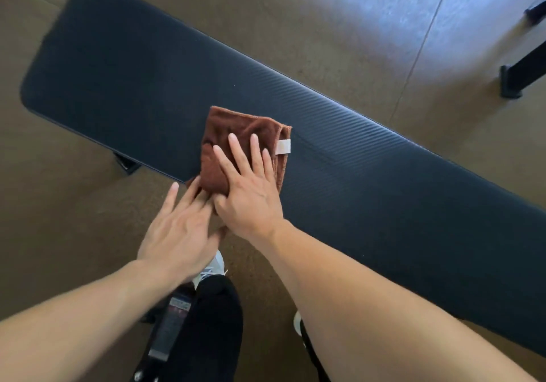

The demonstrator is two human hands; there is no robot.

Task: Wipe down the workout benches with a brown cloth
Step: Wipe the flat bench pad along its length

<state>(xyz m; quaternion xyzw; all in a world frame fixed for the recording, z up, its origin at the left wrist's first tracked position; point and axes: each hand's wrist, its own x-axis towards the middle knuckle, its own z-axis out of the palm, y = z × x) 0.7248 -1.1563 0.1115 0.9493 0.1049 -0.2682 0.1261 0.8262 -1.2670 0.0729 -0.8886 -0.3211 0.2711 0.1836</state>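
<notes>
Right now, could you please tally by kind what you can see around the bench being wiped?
Workout bench: 1
Brown cloth: 1
Hands, left hand and right hand, both flat: 2
Black metal frame feet at the right edge: 2
Total: 6

A black padded bench (295, 133) runs across the brown floor (266, 21) from far left to near right. A folded brown cloth (236, 133) (a pale tag on its right edge) lies on the bench's near edge. The right hand (251, 186) presses flat on the cloth, fingers straight. The left hand (180, 231), fingers extended, touches the cloth's near left corner, just beside the right hand. Black metal legs (523, 74) stand at far right.
</notes>
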